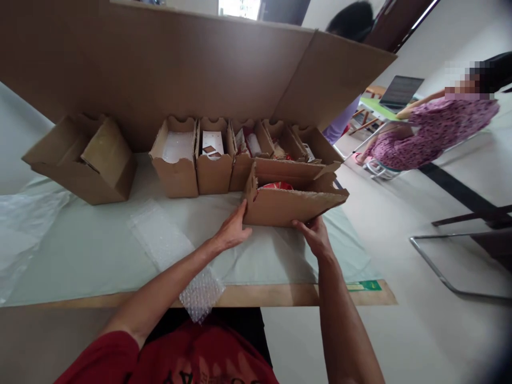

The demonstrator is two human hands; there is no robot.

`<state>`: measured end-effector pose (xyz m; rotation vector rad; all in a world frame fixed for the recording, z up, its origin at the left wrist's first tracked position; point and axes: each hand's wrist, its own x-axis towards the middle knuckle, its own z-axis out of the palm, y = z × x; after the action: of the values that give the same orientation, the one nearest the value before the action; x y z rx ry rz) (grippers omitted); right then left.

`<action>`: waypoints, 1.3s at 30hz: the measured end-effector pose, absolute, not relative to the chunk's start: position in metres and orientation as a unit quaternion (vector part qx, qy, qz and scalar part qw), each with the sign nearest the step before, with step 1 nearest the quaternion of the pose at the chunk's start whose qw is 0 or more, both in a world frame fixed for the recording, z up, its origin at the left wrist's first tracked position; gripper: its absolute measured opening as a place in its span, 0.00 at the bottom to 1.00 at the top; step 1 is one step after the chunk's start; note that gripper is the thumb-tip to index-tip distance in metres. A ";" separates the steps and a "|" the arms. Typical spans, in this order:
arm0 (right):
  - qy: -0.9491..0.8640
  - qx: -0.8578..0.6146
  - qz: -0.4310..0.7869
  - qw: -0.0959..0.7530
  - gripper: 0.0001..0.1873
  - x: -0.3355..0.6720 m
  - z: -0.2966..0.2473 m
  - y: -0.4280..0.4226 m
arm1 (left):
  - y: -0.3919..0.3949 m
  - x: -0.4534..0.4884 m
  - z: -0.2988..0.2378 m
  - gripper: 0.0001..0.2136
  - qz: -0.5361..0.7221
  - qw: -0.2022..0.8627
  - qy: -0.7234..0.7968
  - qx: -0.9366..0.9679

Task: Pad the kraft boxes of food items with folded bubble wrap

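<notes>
A small open cardboard box lies on the table near its right end, with something red inside. My left hand presses against the box's left front corner, fingers together and wrapped on the edge. My right hand grips the lower front edge of the same box from below. Behind it stands a row of several similar open boxes holding white and red items.
A closed-ish cardboard box sits at the back left. A bubble wrap sheet hangs over the table's front edge. A big cardboard sheet stands behind. Clear plastic lies at the left. A seated person is at the right.
</notes>
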<state>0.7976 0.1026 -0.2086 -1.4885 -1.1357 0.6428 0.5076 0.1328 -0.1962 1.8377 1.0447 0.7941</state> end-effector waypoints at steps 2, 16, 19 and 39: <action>-0.461 -0.655 0.268 0.535 0.33 0.794 -0.219 0.094 | 0.125 0.486 -0.198 0.40 0.303 0.401 0.443 0.743; -0.698 -0.620 0.119 0.338 0.14 0.677 -0.229 -0.026 | 0.030 0.261 -0.224 0.18 0.306 0.107 0.682 0.656; -0.741 -0.576 0.129 0.319 0.14 0.627 -0.221 -0.039 | 0.034 0.248 -0.226 0.17 0.290 0.079 0.697 0.651; -0.808 -0.524 0.065 0.261 0.14 0.583 -0.209 -0.013 | 0.037 0.274 -0.214 0.14 0.160 0.008 0.747 0.645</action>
<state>0.5828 -0.0131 -0.2088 -1.4176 -2.1875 0.1769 0.2744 0.0374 -0.2142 2.0160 2.3364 0.5000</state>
